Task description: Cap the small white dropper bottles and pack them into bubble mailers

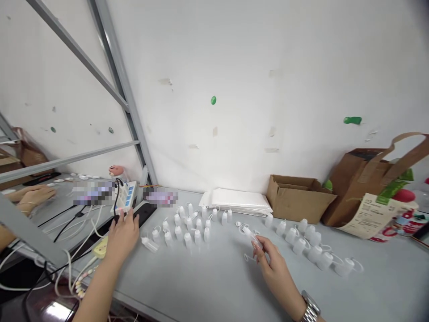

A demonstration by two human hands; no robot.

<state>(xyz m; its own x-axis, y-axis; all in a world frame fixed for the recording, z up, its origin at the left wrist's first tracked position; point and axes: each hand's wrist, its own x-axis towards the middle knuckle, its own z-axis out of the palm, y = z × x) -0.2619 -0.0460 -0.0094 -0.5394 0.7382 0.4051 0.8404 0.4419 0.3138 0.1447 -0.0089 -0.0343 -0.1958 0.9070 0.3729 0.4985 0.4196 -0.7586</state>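
My right hand [270,259] pinches a small translucent squeeze bottle [250,233] by its lower part, tilted above the grey table. My left hand [123,231] lies with fingers spread at the near end of a white power strip [125,197], where a small light glows; it holds nothing. Between my hands stands a group of several small squeeze bottles [187,240] with looped cap straps. One bottle [149,244] lies on its side beside my left hand. A loose cap with a strap [237,223] lies beyond the right hand, and more bottles [315,254] stand at the right.
White envelopes [239,200] are stacked against the wall beside a cardboard box [298,199]. A brown paper bag [351,179] stands at the right. Metal frame posts [124,89], cables and a yellow socket [100,247] are on the left, where another person's hand [35,199] rests.
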